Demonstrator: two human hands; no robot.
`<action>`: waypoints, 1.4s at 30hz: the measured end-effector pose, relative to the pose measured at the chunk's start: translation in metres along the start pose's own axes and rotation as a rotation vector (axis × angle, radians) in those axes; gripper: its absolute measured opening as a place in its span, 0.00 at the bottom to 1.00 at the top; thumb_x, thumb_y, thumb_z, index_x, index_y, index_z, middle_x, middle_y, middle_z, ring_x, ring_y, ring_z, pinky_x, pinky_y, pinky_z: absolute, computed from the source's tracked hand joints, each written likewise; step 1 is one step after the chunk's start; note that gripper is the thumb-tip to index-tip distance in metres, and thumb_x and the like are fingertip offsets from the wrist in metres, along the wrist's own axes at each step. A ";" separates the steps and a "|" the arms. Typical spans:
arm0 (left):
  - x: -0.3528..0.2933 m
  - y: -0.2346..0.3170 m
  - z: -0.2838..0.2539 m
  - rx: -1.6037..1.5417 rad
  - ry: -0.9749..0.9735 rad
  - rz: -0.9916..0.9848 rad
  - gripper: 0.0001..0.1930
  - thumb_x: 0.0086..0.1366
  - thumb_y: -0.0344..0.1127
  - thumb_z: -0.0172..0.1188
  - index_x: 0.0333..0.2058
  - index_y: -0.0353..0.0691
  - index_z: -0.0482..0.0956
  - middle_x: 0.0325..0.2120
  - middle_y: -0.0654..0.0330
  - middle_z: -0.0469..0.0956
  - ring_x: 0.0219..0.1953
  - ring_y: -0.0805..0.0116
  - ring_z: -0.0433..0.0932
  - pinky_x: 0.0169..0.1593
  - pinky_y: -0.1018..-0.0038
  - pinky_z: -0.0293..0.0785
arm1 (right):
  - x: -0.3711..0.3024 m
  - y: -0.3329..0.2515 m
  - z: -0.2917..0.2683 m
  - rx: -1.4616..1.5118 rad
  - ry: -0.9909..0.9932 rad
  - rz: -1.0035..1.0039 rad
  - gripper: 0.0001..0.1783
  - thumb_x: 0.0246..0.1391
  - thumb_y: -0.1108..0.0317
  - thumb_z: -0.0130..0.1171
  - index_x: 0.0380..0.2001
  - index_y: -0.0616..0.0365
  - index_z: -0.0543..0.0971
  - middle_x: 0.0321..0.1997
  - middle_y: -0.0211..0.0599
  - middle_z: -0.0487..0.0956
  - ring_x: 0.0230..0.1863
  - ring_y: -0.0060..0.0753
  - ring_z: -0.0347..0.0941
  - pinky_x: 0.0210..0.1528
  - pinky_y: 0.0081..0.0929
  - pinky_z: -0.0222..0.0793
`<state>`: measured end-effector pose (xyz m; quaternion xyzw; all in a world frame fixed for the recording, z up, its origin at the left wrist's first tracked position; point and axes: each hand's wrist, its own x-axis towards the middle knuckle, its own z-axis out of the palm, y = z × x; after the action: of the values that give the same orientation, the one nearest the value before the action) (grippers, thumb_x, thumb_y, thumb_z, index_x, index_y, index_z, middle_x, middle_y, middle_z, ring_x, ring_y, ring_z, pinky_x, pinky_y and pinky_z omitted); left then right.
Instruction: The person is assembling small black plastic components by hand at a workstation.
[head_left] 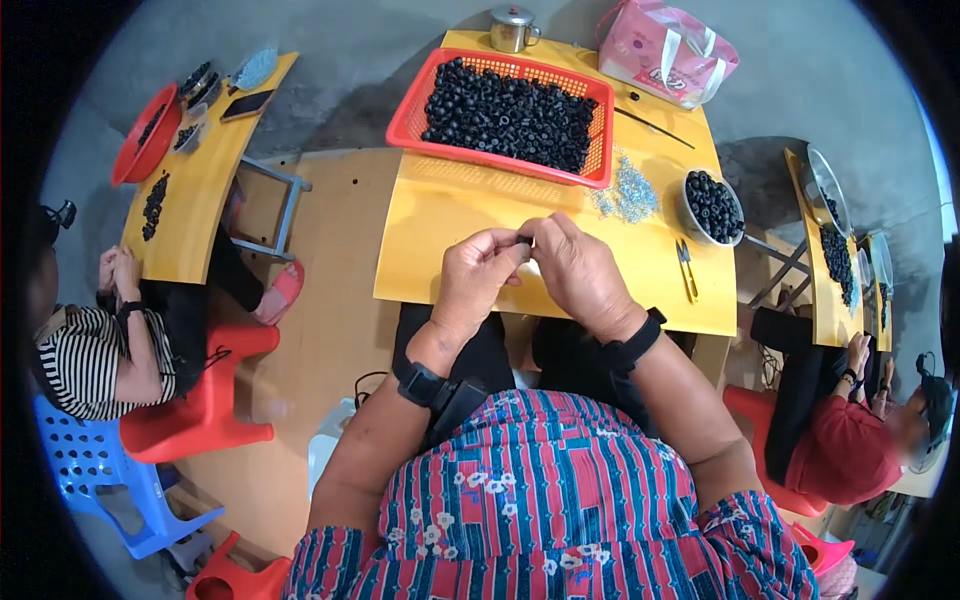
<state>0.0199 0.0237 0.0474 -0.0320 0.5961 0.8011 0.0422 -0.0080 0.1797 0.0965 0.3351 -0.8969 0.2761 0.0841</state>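
Over the near edge of the yellow table (430, 240), my two hands meet at the fingertips. My left hand (478, 272) pinches a small black part (524, 240), mostly covered by fingers. My right hand (580, 270) is closed at the same part; whether it grips the part or something smaller cannot be seen. Beyond them stands a red plastic basket (402, 128) full of small black ring-like parts (510, 115). A pile of small clear bluish pieces (632, 192) lies to the right of my hands. Yellow-handled tweezers (687, 272) rest near the table's right edge.
A metal bowl (738, 238) of black parts stands at the right edge. At the back are a lidded metal cup (513, 30), a pink bag (665, 55) and a thin black rod (655, 128). People sit at yellow tables left (190, 215) and right (825, 300).
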 end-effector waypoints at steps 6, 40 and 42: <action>-0.009 -0.007 0.002 -0.052 -0.036 -0.076 0.11 0.67 0.32 0.55 0.43 0.33 0.78 0.30 0.65 0.78 0.29 0.83 0.74 0.32 0.84 0.74 | -0.012 0.003 -0.003 0.119 0.063 -0.014 0.10 0.48 0.73 0.61 0.36 0.56 0.77 0.30 0.39 0.74 0.30 0.43 0.76 0.31 0.34 0.73; 0.013 -0.019 -0.027 0.378 -0.072 0.234 0.06 0.58 0.22 0.60 0.35 0.32 0.78 0.29 0.62 0.76 0.31 0.77 0.74 0.37 0.81 0.72 | 0.110 0.111 -0.030 0.103 -0.039 0.237 0.06 0.44 0.74 0.62 0.30 0.61 0.82 0.27 0.43 0.81 0.31 0.36 0.79 0.36 0.29 0.73; 0.012 -0.021 -0.026 0.307 -0.087 0.229 0.05 0.59 0.22 0.59 0.36 0.32 0.77 0.30 0.63 0.76 0.32 0.77 0.74 0.38 0.81 0.72 | 0.092 0.107 -0.043 0.113 0.144 0.288 0.06 0.46 0.74 0.61 0.30 0.62 0.82 0.27 0.43 0.81 0.29 0.34 0.78 0.35 0.27 0.73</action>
<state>0.0098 0.0049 0.0186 0.0776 0.7088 0.7009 -0.0189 -0.1490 0.2190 0.1168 0.1866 -0.9104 0.3585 0.0889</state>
